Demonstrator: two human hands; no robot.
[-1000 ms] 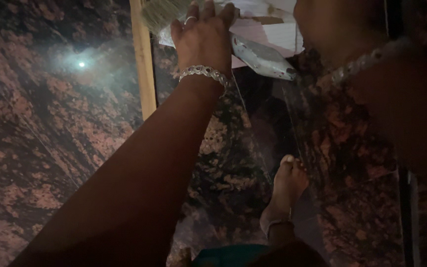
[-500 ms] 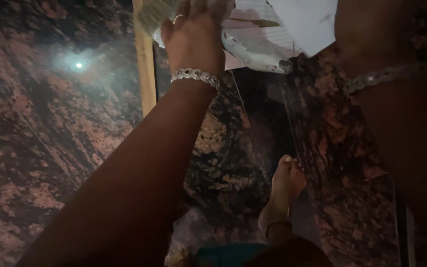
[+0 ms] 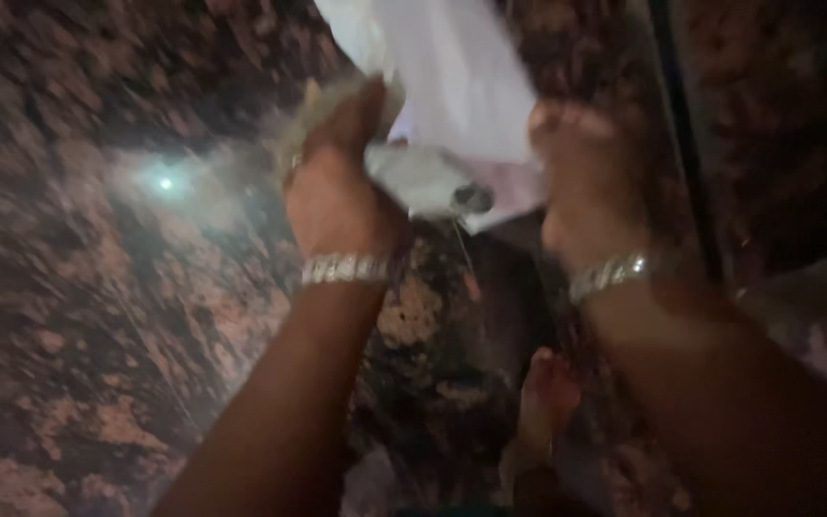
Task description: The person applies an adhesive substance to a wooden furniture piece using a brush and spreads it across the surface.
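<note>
We hold a white cloth [image 3: 471, 86] up in front of us, above the speckled red-brown granite counter [image 3: 69, 316] that fills the view. Our left hand [image 3: 337, 191] has its grip closed on the cloth's lower left edge, where a greyish bundled part [image 3: 423, 177] hangs; our right hand [image 3: 586, 191] pinches the lower right edge shut. The cloth looks soft, light and limp, folding wherever it is not held, so we judge that the edges or corners are the best hold. The view is blurred; a small dark round spot [image 3: 476, 198] sits on the bundle, just right of the left hand. We make out no packages, labels or signs. A bare foot [image 3: 547, 397] shows below the cloth.
</note>
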